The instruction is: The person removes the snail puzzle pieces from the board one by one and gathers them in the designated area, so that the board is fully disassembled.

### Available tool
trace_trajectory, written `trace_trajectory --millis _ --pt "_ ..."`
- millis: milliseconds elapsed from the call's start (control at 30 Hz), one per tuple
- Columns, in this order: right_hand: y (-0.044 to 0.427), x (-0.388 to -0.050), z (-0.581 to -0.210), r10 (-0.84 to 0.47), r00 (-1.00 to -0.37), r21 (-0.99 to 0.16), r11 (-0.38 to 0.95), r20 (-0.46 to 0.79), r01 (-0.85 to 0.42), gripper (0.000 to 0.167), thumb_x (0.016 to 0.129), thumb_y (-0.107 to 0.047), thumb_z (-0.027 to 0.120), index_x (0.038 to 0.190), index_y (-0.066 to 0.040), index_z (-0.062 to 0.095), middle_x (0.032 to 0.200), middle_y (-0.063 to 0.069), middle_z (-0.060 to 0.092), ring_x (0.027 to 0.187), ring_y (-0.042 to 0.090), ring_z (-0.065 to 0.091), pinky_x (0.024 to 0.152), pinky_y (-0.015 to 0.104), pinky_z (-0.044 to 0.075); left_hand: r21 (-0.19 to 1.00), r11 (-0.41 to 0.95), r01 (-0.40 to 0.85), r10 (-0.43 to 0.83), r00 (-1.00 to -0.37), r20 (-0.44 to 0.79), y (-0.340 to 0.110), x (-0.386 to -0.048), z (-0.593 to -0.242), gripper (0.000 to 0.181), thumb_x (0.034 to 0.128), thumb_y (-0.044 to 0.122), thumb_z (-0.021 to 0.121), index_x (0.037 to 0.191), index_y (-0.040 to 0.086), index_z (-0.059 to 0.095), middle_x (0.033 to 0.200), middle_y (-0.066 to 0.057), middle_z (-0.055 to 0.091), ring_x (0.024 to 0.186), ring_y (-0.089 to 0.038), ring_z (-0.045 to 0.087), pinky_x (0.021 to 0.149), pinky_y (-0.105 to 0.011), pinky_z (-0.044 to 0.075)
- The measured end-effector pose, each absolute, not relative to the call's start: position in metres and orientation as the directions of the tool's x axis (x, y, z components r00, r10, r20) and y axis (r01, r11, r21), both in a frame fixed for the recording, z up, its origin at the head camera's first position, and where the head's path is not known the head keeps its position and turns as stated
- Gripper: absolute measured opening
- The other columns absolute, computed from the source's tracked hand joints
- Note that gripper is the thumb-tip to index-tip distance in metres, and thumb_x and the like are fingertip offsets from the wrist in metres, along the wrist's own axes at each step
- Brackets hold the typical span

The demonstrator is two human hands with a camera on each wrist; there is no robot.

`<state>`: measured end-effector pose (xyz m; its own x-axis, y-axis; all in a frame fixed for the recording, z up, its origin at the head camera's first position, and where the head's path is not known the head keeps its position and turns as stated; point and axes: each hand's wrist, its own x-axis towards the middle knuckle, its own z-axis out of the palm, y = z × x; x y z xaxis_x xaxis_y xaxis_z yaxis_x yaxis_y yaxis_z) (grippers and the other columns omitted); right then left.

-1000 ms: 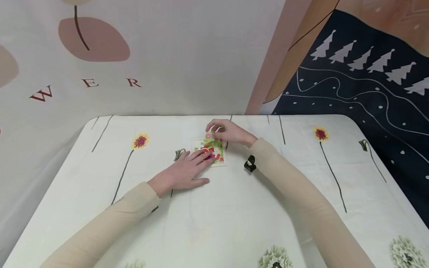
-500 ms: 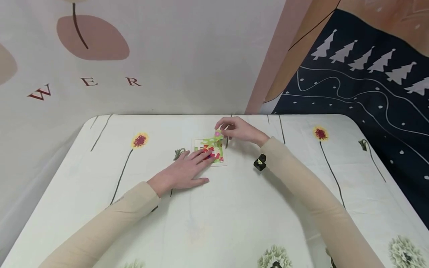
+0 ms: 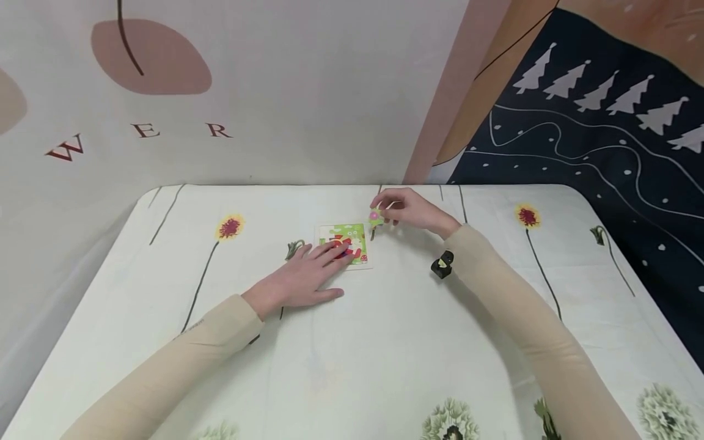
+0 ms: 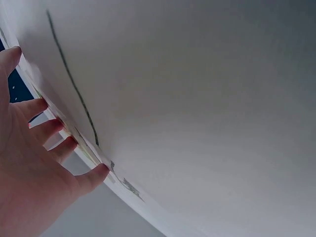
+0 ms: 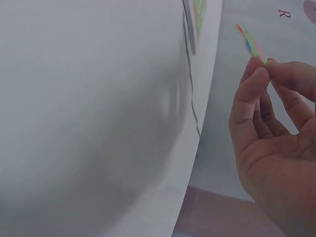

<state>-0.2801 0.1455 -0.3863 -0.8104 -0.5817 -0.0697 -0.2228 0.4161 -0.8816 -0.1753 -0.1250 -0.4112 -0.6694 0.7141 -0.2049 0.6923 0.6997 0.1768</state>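
A small square jigsaw puzzle [image 3: 356, 233] with a green and red picture and a pale border lies towards the back of the table. Across its lower left rests my left hand [image 3: 305, 278], fingers spread and straight, hiding part of the picture. Just past the puzzle's upper right corner, my right hand [image 3: 414, 211] pinches a puzzle piece [image 3: 376, 217], green with a pink spot. In the right wrist view the piece [image 5: 253, 45] stands thin and tilted between thumb and fingertips, above the table. The left wrist view shows the left hand [image 4: 42, 163] with its fingertips at the puzzle's edge.
A white cloth with printed flowers [image 3: 229, 227] covers the table [image 3: 374, 348]. The back edge of the table meets a printed curtain [image 3: 308, 122], with a dark tree-patterned cloth [image 3: 577, 134] on the right. A black clip-like device [image 3: 442, 264] sits by the right cuff.
The right hand has moved to the right, off the puzzle, carrying the piece away from its top edge. The left hand has stayed resting on the puzzle.
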Motion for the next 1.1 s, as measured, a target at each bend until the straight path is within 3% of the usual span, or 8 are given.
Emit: trace_trajectory --millis 733,1100 --pt "0.174 -0.286 -0.392 -0.553 -0.831 -0.842 0.477 -0.065 -0.251 0.023 0.094 0.002 0.055 0.115 0.004 0.063 0.099 0.016 0.062 0.083 0.033 0.058 0.067 0.029 0.047 0.175 0.688 0.704 0.725 -0.664 -0.184 -0.126 -0.173 -0.416 0.076 0.0955 0.053 0.050 0.156 0.017 0.021 0.159 -0.009 0.019 0.144 -0.031 0.014 0.108 -0.062 0.015" --pt "0.183 -0.293 -0.389 -0.522 -0.843 -0.806 0.550 -0.128 -0.218 0.022 0.095 -0.001 0.055 0.115 0.003 0.064 0.101 0.017 0.064 0.085 0.029 0.058 0.071 0.035 0.048 0.168 0.679 0.715 0.735 -0.658 -0.166 -0.126 -0.174 -0.413 0.077 0.0951 0.052 0.051 0.156 0.016 0.020 0.159 -0.009 0.018 0.144 -0.031 0.014 0.107 -0.062 0.016"
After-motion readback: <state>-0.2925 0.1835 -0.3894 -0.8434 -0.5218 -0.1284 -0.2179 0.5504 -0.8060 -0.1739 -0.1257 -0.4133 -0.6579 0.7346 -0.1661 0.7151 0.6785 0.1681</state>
